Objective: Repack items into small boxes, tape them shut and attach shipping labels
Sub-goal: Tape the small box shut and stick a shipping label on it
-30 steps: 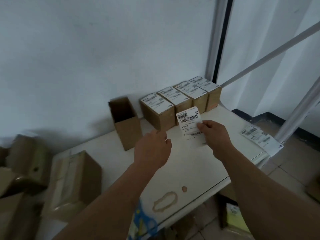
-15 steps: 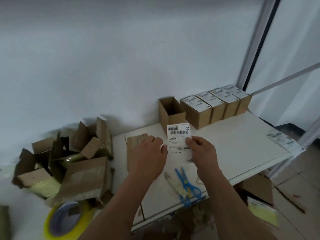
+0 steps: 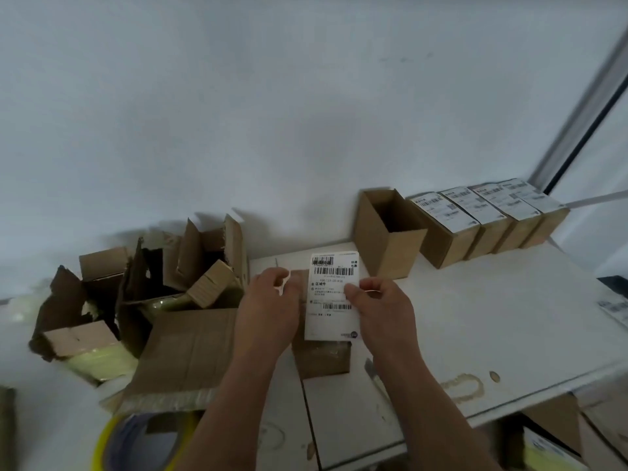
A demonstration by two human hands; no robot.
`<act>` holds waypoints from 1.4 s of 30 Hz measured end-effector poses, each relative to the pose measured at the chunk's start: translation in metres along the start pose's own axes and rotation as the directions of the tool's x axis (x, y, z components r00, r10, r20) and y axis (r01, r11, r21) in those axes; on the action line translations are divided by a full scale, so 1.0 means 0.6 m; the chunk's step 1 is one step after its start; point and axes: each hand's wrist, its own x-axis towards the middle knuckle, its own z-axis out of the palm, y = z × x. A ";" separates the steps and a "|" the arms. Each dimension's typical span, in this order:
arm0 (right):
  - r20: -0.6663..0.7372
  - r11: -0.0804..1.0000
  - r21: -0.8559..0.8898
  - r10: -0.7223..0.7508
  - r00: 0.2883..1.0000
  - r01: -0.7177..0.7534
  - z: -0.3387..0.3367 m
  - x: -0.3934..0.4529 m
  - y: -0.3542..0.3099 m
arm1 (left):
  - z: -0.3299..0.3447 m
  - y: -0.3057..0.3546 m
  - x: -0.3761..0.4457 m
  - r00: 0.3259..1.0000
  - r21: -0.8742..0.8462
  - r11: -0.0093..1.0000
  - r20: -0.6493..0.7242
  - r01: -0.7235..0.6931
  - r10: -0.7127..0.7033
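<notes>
Head view shows four labelled boxes [image 3: 489, 219] finished on the tabletop [image 3: 492, 321] beside an open box [image 3: 389, 232] not yet filled, while the right hand [image 3: 380, 311] pinches a shipping label [image 3: 331, 294] over a small box [image 3: 321, 358] and the left hand [image 3: 268, 300], fingers [image 3: 277, 283] curled, holds a white strip.

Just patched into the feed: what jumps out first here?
A white shipping label pinched between both hands, right hand on its edge and left hand beside it, above a small brown box. Four labelled boxes line the back wall; torn cardboard piles up left.
</notes>
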 end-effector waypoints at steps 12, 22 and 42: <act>0.062 0.960 -0.279 -0.020 0.998 0.036 0.026 0.022 0.025 | 0.024 -0.017 0.015 0.966 -0.223 0.952 0.201 0.208 -0.164; 0.063 0.907 -0.412 -0.069 0.996 0.089 0.032 0.022 0.028 | 0.040 -0.017 0.013 0.978 -0.187 0.966 0.142 0.179 -0.154; 0.079 0.799 -0.587 -0.105 0.991 0.132 0.038 0.028 0.039 | 0.061 -0.033 0.019 0.997 -0.018 0.998 0.062 0.055 -0.053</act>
